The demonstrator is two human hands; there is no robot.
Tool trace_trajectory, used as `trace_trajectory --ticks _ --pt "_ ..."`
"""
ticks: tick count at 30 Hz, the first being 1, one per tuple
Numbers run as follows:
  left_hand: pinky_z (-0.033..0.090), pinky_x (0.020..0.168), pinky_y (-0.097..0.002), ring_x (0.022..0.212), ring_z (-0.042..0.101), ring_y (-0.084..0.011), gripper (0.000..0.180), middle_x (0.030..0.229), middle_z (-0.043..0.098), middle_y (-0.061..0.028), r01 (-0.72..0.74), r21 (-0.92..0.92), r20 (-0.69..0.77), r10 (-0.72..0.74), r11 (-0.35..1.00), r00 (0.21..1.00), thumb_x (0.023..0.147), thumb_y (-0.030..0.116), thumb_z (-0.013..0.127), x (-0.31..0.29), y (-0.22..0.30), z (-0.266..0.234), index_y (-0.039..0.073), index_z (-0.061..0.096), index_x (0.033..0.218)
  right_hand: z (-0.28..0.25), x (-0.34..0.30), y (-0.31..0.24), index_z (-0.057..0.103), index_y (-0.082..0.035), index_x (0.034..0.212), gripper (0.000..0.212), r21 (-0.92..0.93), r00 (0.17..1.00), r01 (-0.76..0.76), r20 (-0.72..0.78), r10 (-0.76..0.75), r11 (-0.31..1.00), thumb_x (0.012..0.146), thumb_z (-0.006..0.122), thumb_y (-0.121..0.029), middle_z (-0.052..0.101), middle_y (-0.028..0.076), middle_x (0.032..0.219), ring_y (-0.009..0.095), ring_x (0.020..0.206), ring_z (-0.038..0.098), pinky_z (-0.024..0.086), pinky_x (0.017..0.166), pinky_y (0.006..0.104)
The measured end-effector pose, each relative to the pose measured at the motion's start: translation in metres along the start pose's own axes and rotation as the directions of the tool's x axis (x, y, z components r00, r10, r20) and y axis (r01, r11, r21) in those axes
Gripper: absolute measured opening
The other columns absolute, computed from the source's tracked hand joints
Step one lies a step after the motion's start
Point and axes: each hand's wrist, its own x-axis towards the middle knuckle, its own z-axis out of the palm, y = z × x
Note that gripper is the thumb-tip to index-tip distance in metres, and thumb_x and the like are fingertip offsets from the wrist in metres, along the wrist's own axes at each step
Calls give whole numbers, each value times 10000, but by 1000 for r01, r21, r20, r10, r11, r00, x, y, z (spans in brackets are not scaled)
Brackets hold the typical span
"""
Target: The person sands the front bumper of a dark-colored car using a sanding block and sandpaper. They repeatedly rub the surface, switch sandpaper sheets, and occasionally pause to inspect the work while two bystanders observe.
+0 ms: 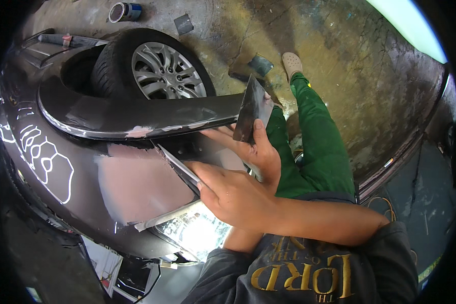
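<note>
My arms cross in front of the dark car. My right hand (233, 195) is closed on a thin, flat grey putty spreader (177, 163), held at the edge of a dull pink filler patch (142, 182) on the body panel. Beyond it, my left hand (263, 157) pinches a dark flat putty plate (253, 109), its thumb on the face. Pinkish putty clings to the plate's right edge. Left-hand fingers reach along the underside of the dark wheel-arch trim (187, 112), which has a smaller pink patch (139, 131). Whether those fingers touch the trim cannot be made out.
The wheel (167, 71) stands beyond the arch trim. A glaring lit headlight area (197, 229) borders the patch. A can (124, 11) and dark square sheets (261, 65) lie on the stained floor (339, 61). A person's green-trousered leg (319, 121) extends across the floor.
</note>
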Motion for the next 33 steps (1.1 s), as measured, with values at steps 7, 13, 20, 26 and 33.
trace_trajectory --ticks 7,13,20,26,33 --pt "189 1223 -450 1507 218 -398 1006 1661 62 -291 26 -49 1 -26 998 1000 923 -77 588 0 -2 6 15 -149 1601 15 34 5 514 65 1244 392 -192 987 154 -8 -158 969 870 610 1 672 233 907 409 789 699 588 677 436" --pt "230 1194 -416 1423 342 -365 970 1593 228 -307 11 4 -52 -11 1000 999 930 -31 603 0 7 9 -35 -105 1592 29 47 3 519 112 1200 359 -286 980 190 -7 -201 939 868 601 1 677 266 879 418 748 708 602 649 441" --pt "243 1186 -416 1398 355 -374 980 1590 213 -308 -7 -5 -10 7 1000 1000 921 -57 591 2 16 5 -40 -131 1583 38 50 -10 507 127 1202 360 -326 990 136 24 -136 935 873 583 3 675 304 884 444 730 703 601 641 459" --pt "123 1252 -489 1541 38 -436 1011 1655 -123 -276 46 -157 56 -38 986 998 941 -4 642 3 12 3 -54 -146 1574 39 52 -15 509 115 1164 327 -363 992 121 10 -126 924 868 581 -5 677 286 835 440 723 703 600 626 452" --pt "123 1245 -462 1511 152 -405 1033 1618 39 -326 40 -36 9 -40 999 999 938 12 645 0 15 4 -26 -163 1581 27 49 -33 502 34 1237 339 -328 968 -201 75 238 923 918 539 -75 671 310 879 472 827 676 547 735 544"
